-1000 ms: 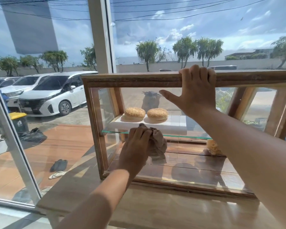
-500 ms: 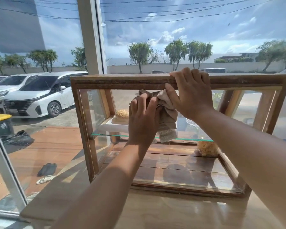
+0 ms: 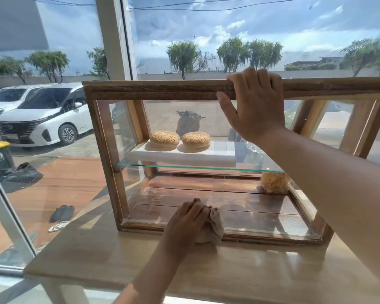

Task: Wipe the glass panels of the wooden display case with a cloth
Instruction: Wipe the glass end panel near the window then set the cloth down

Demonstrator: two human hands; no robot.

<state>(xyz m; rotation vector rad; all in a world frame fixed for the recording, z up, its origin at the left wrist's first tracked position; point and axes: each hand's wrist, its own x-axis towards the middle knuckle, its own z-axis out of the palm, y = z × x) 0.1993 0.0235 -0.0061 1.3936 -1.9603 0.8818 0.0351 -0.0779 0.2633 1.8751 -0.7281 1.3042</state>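
Tabletop (image 3: pixel 101 255) of pale wood bears display case (image 3: pixel 154 89) by window (image 3: pixel 59 119).

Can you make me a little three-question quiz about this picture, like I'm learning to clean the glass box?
1. True or false: the crumpled beige cloth is pressed near the bottom edge of the front glass of the wooden display case.
2. Which hand grips the case's top wooden rail? A) the left hand B) the right hand C) neither
3. Fill in: the white tray on the glass shelf carries ___ round sesame buns.

Key: 1 true; 2 B; 3 two
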